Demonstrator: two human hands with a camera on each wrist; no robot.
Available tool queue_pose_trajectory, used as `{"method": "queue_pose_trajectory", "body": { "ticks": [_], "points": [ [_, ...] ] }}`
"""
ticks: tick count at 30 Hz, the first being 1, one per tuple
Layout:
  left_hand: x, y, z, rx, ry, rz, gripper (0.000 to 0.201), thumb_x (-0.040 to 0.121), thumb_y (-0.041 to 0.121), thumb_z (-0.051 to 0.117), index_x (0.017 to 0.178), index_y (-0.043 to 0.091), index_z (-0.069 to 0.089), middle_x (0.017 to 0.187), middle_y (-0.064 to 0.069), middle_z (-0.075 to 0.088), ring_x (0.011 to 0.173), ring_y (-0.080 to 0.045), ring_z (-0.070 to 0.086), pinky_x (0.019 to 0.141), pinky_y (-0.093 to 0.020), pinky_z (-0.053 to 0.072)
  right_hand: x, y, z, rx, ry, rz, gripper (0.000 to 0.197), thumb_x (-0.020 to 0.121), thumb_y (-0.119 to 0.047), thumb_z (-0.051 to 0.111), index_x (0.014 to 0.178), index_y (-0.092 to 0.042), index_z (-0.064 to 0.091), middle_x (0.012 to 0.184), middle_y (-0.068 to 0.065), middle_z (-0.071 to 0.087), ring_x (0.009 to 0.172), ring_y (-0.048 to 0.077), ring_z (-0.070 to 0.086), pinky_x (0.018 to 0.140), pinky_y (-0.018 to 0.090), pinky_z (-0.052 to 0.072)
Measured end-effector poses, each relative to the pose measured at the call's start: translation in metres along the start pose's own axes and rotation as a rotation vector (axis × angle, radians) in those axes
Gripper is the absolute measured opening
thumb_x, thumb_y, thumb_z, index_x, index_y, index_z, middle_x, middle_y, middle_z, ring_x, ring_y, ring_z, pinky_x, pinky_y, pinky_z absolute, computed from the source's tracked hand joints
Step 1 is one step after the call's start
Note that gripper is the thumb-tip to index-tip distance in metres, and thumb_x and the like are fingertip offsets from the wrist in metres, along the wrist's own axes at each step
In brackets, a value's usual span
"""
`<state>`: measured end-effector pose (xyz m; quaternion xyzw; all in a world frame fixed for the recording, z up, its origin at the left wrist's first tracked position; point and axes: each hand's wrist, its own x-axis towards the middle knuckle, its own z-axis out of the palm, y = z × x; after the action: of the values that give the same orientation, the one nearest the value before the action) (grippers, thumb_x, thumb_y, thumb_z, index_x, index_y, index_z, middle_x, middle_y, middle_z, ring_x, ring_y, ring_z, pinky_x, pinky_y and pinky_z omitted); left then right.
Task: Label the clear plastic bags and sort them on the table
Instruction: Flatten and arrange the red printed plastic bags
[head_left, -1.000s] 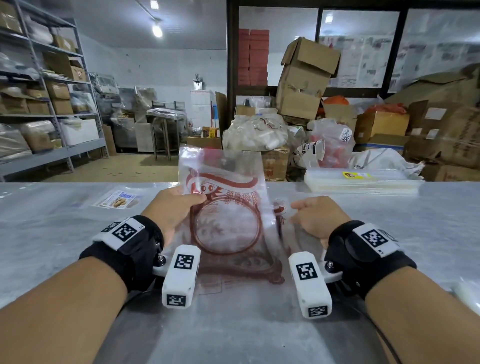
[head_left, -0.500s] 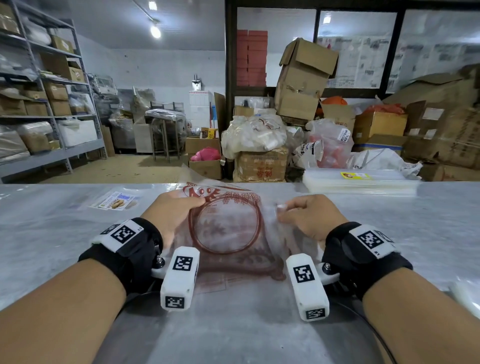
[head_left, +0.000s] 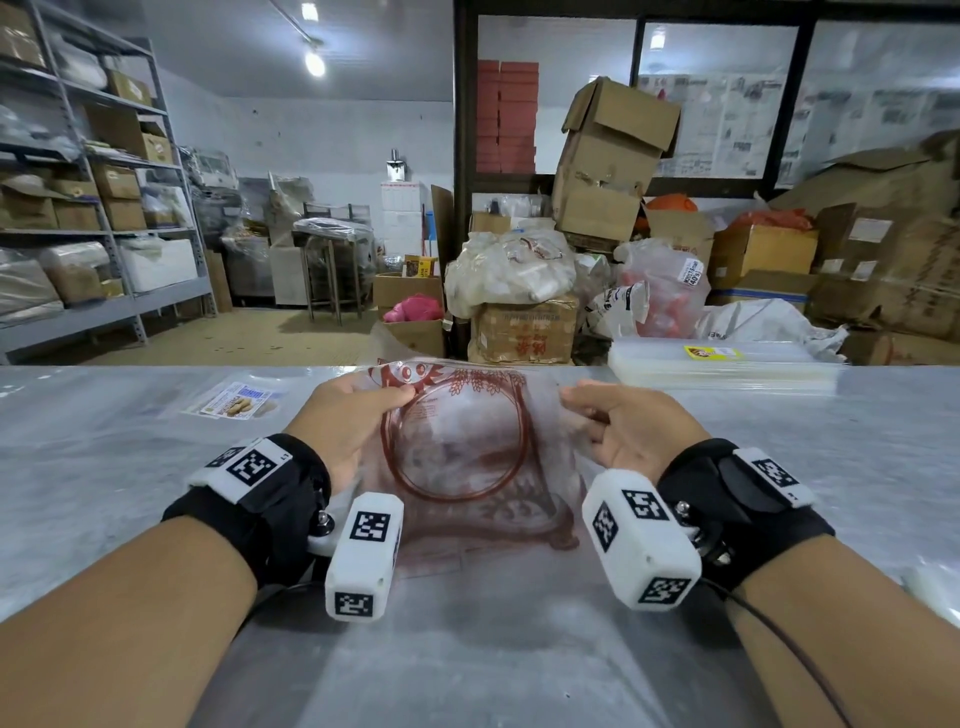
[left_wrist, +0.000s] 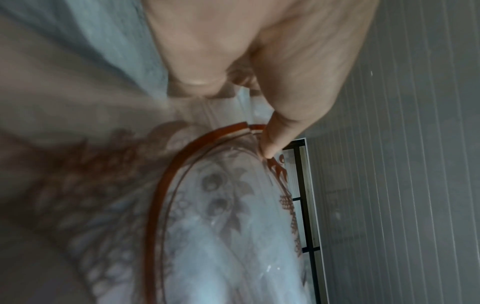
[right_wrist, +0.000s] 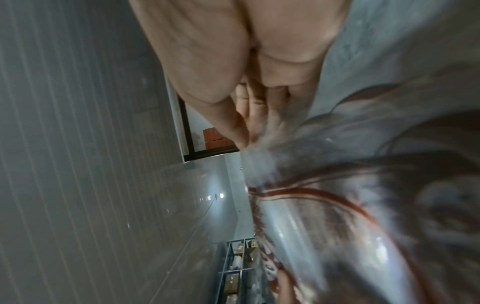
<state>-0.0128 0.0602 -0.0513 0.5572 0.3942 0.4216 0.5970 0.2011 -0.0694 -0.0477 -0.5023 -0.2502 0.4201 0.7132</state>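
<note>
Both hands, L (head_left: 347, 421) & R (head_left: 618, 426), grip pinching bag (head_left: 467, 441); now lower, flatter vs 1s ago.

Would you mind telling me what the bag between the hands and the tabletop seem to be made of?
Bag: thin clear plastic film, glossy, red print; it crinkles and shows the surface beneath. Tabletop: probably brushed metal, dull grey sheen, though a laminate is possible.
</note>
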Motion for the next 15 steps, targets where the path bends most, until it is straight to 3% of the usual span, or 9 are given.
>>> {"method": "queue_pose_trajectory", "body": {
  "ticks": [3,5,7,9,11,12,15],
  "points": [
    [-0.0004,0.0001,0.0007,-0.003,-0.003,0.037,0.02,0.09,0.008,0.073,0.089,0.011,0.054,0.089,-0.018,0.075,0.071,-0.027,0.074,0.079,-0.044,0.061,0.0,0.0011,-0.0038,-0.269,0.099,-0.078,0.016,0.085,-0.003,0.074,0.1,-0.009,0.07,0.085,0.005,0.072,0.067,0.017,0.063,0.061,0.024,0.047],
    [-0.0012,0.0008,0.0014,-0.01,0.007,0.055,0.021,0.089,0.007,0.074,0.085,0.01,0.054,0.093,-0.019,0.076,0.077,-0.028,0.076,0.08,-0.044,0.061,-0.0018,0.0023,-0.0027,-0.436,0.157,-0.21,0.01,0.085,-0.006,0.076,0.09,-0.014,0.075,0.086,0.001,0.073,0.075,0.015,0.062,0.062,0.021,0.042],
    [-0.0005,0.0007,0.0008,-0.006,0.019,0.077,0.02,0.089,0.008,0.075,0.093,0.013,0.056,0.098,-0.02,0.076,0.08,-0.027,0.076,0.081,-0.043,0.061,-0.0019,0.0028,-0.0017,-0.458,0.14,-0.263,0.011,0.085,-0.007,0.077,0.083,-0.017,0.077,0.079,-0.004,0.07,0.075,0.012,0.057,0.06,0.02,0.041],
    [0.0004,0.0003,-0.0001,-0.014,0.025,0.083,0.021,0.089,0.007,0.074,0.099,0.015,0.056,0.095,-0.018,0.076,0.073,-0.022,0.075,0.072,-0.037,0.061,-0.0034,0.0015,-0.0008,-0.436,0.111,-0.287,0.014,0.085,-0.006,0.076,0.08,-0.019,0.078,0.076,-0.004,0.069,0.073,0.013,0.055,0.055,0.015,0.042],
    [0.0005,0.0003,-0.0001,-0.022,0.023,0.077,0.015,0.09,0.006,0.073,0.092,0.005,0.058,0.09,-0.016,0.075,0.069,-0.02,0.073,0.065,-0.032,0.06,-0.0051,-0.0011,0.0006,-0.395,0.068,-0.326,0.012,0.086,-0.003,0.074,0.085,-0.015,0.078,0.08,-0.002,0.07,0.072,0.012,0.058,0.051,0.007,0.042],
    [0.0008,0.0003,-0.0002,-0.03,0.021,0.069,0.012,0.09,0.006,0.073,0.096,0.002,0.063,0.092,-0.016,0.076,0.072,-0.022,0.073,0.068,-0.034,0.059,-0.0067,-0.0022,0.0022,-0.375,0.042,-0.347,0.011,0.087,-0.003,0.073,0.089,-0.012,0.078,0.081,-0.003,0.071,0.072,0.01,0.059,0.051,0.005,0.041],
    [0.0017,0.0009,0.0,-0.062,0.028,0.05,0.012,0.089,0.006,0.073,0.099,0.009,0.068,0.1,-0.018,0.076,0.079,-0.025,0.072,0.073,-0.037,0.057,-0.0064,-0.0015,0.0054,-0.338,-0.012,-0.413,0.009,0.088,-0.008,0.073,0.094,-0.012,0.078,0.081,-0.007,0.072,0.07,0.007,0.062,0.054,0.005,0.042]
  ]
}}
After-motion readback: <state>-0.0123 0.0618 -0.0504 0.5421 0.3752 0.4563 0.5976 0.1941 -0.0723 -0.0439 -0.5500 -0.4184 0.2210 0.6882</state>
